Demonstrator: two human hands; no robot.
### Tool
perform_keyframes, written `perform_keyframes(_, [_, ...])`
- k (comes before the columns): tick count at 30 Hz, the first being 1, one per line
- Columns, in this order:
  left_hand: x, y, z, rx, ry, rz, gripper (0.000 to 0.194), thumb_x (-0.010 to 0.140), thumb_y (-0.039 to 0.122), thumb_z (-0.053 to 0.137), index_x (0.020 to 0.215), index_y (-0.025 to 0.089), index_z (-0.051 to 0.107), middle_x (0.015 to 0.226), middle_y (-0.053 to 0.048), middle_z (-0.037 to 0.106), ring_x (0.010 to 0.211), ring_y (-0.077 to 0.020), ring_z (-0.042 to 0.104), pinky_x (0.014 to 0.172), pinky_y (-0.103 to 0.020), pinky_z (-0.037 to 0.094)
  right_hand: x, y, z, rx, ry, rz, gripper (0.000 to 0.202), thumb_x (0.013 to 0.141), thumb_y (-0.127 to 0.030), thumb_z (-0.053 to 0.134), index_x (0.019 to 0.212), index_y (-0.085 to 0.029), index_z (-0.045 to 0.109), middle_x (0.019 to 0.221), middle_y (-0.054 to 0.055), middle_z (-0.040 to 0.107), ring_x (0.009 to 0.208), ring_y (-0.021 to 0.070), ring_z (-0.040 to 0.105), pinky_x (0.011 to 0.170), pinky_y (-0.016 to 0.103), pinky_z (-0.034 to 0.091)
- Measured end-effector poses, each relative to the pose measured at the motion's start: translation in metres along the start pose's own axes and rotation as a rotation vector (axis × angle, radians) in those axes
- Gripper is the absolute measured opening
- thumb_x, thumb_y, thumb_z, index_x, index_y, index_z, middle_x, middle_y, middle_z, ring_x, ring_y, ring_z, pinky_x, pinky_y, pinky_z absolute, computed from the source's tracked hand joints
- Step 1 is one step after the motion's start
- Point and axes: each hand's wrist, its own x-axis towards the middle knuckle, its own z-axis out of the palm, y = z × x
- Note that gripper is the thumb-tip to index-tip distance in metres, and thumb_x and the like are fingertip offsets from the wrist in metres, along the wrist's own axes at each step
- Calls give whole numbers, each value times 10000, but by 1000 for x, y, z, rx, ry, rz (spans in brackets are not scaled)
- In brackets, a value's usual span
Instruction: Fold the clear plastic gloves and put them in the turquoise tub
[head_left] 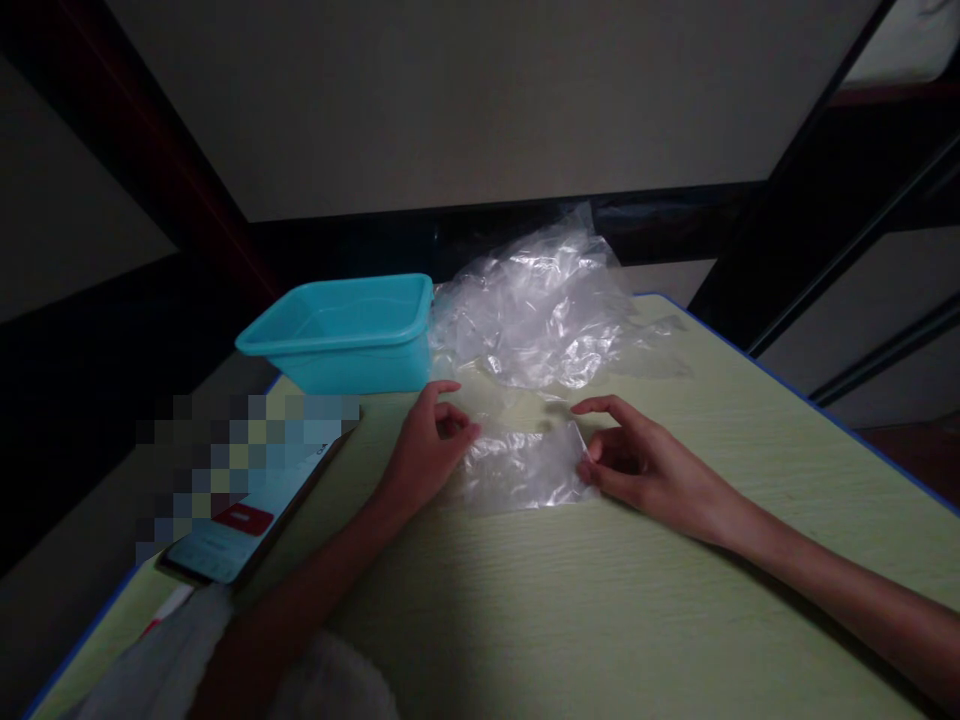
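Note:
A small clear plastic bag is spread between my two hands, low over the pale table. My left hand has its thumb and a curled finger at the bag's upper left edge, with the forefinger raised apart. On the other side, my right hand grips the right edge between thumb and bent finger, and its forefinger also stands away. Just beyond the hands lies a loose heap of clear plastic bags, crumpled and shiny.
A turquoise plastic tub stands at the back left, beside the heap. A phone with a lit, partly blurred screen lies on the left. The pale wood-grain table has a blue edge. A wall panel rises behind it.

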Motion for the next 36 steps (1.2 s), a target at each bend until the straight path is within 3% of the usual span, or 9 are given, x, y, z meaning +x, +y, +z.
perform_keyframes(14, [-10,-2,-2,229,1,121,388,648,46,500,1016,171,479,618,74,463,549,-112,458,576,-242,391,0,2,0,-73,52,-14,418,736,-256,555,1098,-180,362,646,-35,515,540,117,469,484,243,374])
perform_keyframes(16, [-12,-1,-2,269,34,153,394,641,49,505,1015,171,492,719,36,508,654,-139,505,674,-289,426,0,0,0,-86,55,-14,407,743,-261,545,1098,-175,366,634,-39,503,529,115,458,470,240,361])
perform_keyframes(18, [-16,2,-1,310,40,296,379,668,64,502,1034,164,499,906,-30,550,858,-188,532,822,-354,423,-1,-1,1,-102,47,-14,391,758,-267,529,1103,-170,371,621,-45,487,515,110,441,457,235,345])
perform_keyframes(21, [-26,8,0,387,-140,629,341,786,109,451,1122,151,490,1208,-113,511,1147,-226,454,987,-395,356,-1,-3,1,-112,42,-23,382,773,-268,515,1113,-172,371,612,-50,481,507,104,433,453,230,335])
perform_keyframes(23, [-33,11,3,442,-326,728,378,835,142,429,1211,125,453,1341,-145,436,1251,-227,381,1038,-395,322,-1,-3,1,-116,42,-30,380,780,-264,508,1120,-168,369,612,-49,484,508,103,434,455,228,332])
perform_keyframes(27, [-38,10,6,529,-557,729,500,854,199,436,1334,85,356,1457,-169,298,1354,-236,238,1084,-435,260,0,-1,1,-136,40,-47,360,792,-258,489,1116,-155,371,609,-42,490,501,102,419,450,225,320])
perform_keyframes(36, [-37,7,7,598,-624,706,530,867,288,469,1369,163,354,1484,-116,249,1372,-257,193,1093,-481,201,-2,-4,2,-282,36,-73,367,780,-180,452,1137,-151,371,589,-50,494,499,115,441,467,224,313])
